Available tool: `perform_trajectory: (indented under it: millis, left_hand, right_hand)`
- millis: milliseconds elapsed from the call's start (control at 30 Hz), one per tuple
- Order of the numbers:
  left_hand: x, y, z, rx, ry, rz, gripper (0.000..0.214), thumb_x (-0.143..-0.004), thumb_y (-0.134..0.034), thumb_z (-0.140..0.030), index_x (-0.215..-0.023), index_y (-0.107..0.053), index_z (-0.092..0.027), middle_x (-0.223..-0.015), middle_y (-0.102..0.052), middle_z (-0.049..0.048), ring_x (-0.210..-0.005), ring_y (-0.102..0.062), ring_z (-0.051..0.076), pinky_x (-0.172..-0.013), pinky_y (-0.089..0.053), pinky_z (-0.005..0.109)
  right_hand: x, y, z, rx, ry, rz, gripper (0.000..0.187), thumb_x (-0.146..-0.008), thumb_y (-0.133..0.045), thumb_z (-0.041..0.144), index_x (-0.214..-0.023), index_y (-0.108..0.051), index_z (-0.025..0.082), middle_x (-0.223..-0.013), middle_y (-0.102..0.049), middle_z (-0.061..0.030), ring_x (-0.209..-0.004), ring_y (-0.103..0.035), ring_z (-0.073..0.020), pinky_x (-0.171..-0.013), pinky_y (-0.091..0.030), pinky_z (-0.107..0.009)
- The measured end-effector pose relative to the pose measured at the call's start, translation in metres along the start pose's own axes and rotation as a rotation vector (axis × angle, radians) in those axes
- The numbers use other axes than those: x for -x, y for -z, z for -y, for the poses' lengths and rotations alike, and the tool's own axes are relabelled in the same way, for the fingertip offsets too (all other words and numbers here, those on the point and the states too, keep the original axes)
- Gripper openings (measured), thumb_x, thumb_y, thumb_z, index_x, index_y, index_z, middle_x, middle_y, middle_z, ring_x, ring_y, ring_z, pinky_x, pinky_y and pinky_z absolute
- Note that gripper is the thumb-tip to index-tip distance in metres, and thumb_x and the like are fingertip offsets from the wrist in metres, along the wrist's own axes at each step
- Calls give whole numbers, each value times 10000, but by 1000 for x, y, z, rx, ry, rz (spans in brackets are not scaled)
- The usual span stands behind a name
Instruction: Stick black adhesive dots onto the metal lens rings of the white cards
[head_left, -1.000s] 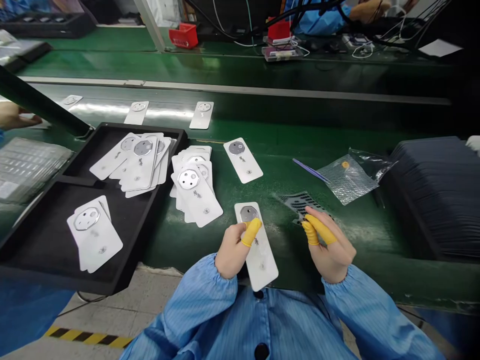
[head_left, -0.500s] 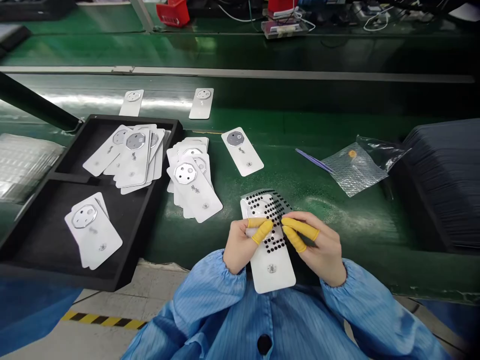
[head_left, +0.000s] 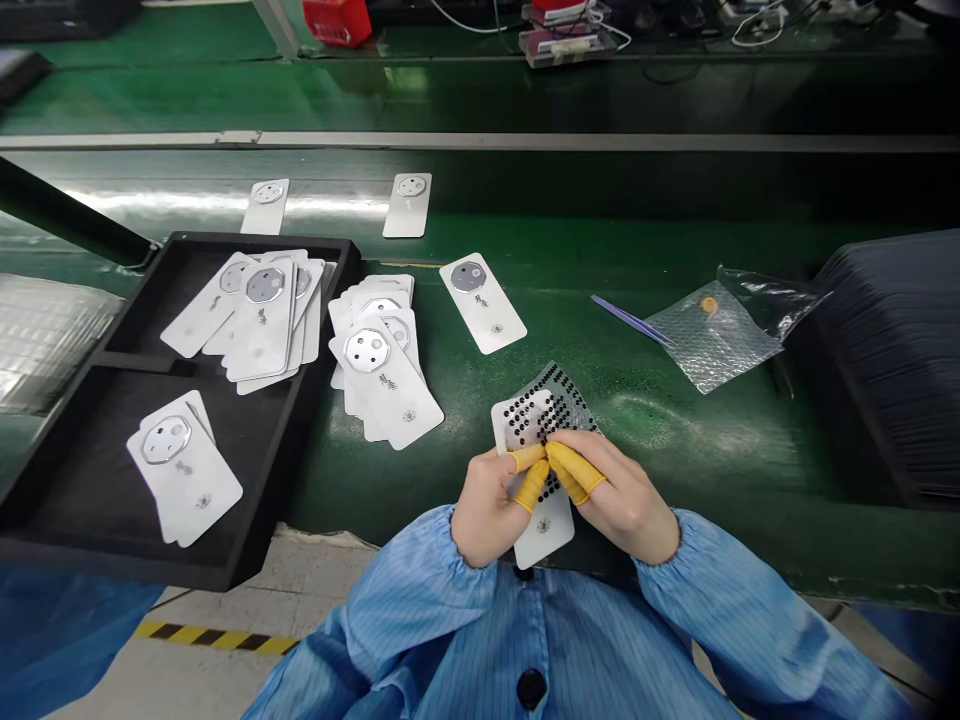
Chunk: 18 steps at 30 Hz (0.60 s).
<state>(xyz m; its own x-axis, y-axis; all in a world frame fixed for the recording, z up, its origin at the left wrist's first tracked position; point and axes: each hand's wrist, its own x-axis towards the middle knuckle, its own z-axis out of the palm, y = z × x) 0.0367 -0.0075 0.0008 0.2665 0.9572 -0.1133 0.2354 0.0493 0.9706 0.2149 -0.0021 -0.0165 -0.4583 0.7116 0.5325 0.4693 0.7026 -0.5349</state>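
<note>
A white back plate (head_left: pixel 546 528), with a round camera opening near its far end, is held just above the near edge of the green bench (head_left: pixel 645 420), directly in front of the person's chest. A clear dotted film sheet (head_left: pixel 555 405), printed with rows of small black dots, lies over the far half of it and sticks out past its far right corner. The left hand (head_left: pixel 486 505) is closed on the plate's left edge, thumb and forefinger in yellow finger cots (head_left: pixel 532 485). The right hand (head_left: pixel 630 500), also in cots, is pinched on the film where the fingertips of both hands meet. Just left of the hands a pile of similar plates (head_left: pixel 384 372) is fanned on the bench, and a single plate (head_left: pixel 482 303) lies beyond it, apart. Further left stands a black tray (head_left: pixel 150 562) with a loose fan of plates (head_left: pixel 259 315) in its far compartment and a small stack (head_left: pixel 184 468) in the near one. To the right lie a thin purple tool (head_left: pixel 626 320) and a bubble-wrap bag (head_left: pixel 709 345), touching, and beside them a stack of dark trays (head_left: pixel 892 360). On the conveyor belt (head_left: pixel 600 190) behind rest two more plates (head_left: pixel 266 205) (head_left: pixel 409 205), well apart
</note>
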Motion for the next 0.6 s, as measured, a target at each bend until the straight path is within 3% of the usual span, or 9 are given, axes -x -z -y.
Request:
perform_trajectory:
  millis: [67, 233, 300, 367, 433, 467, 533, 600]
  left_hand:
    - [-2, -2, 2, -76, -35, -12, 230, -852, -554, -226, -985, -727, -152, -954, -727, 102, -874, -672, 226, -800, -524, 317]
    - [-12, 0, 8, -139, 22, 41, 232, -818, -572, -229, -977, -725, -157, -996, -739, 107, -919, -688, 249, -864, -529, 357]
    - [-13, 9, 9, -96, 102, 60, 258, -790, -627, -278, -988, -714, -137, -1018, -735, 117, -953, -684, 270, -901, -525, 380]
    - [-9, 24, 6, -38, 111, -19, 359, -785, -649, -311, -1088, -668, -119, -1126, -696, 130, -1070, -640, 289, -978, -488, 399]
    - [1, 39, -1, 22, 61, -175, 560, -809, -635, -299, -1328, -491, -148, -1251, -628, 126, -1176, -578, 288, -1030, -452, 411]
    - [6, 44, -6, 67, 36, -239, 705, -821, -627, -286, -1445, -312, -190, -1282, -607, 119, -1170, -584, 279, -1014, -471, 415]
    - [16, 48, -18, 203, 43, -278, 958, -840, -616, -278, -1495, 83, -266, -1230, -640, 113, -1008, -675, 255, -871, -568, 401]
    - [22, 43, -29, 320, 98, -229, 1037, -848, -613, -287, -1457, 227, -270, -1053, -717, 95, -761, -721, 228, -675, -614, 354]
  right_hand:
    - [-1, -4, -3, -29, -18, -21, 406, -839, -512, 36, -1221, -507, 175, -1126, -612, -144, -1023, -606, -226, -817, -568, -389]
    - [-5, -13, -15, -135, -332, -62, 136, -900, -480, 138, -984, -572, 192, -974, -630, -84, -900, -633, -166, -784, -565, -314]
    - [-1, -15, -22, -94, -339, -47, 117, -905, -478, 171, -957, -580, 191, -1001, -627, -91, -933, -631, -176, -809, -561, -331]
    - [5, -14, -29, -61, -302, -30, 128, -897, -491, 180, -973, -594, 189, -1064, -618, -109, -995, -618, -200, -857, -547, -366]
    - [10, -8, -32, -14, -284, -44, 139, -886, -508, 172, -990, -599, 192, -1084, -611, -116, -1006, -615, -211, -864, -544, -380]
    - [10, -4, -32, 22, -289, -60, 147, -883, -514, 166, -999, -598, 197, -1077, -610, -112, -989, -618, -210, -850, -548, -376]
    - [5, 5, -25, 76, -306, -109, 158, -870, -538, 157, -1005, -598, 211, -1063, -607, -99, -957, -623, -209, -815, -555, -366]
    - [-5, 14, -9, 116, -298, -180, 190, -850, -569, 147, -1016, -603, 233, -1043, -606, -85, -941, -626, -212, -789, -558, -353]
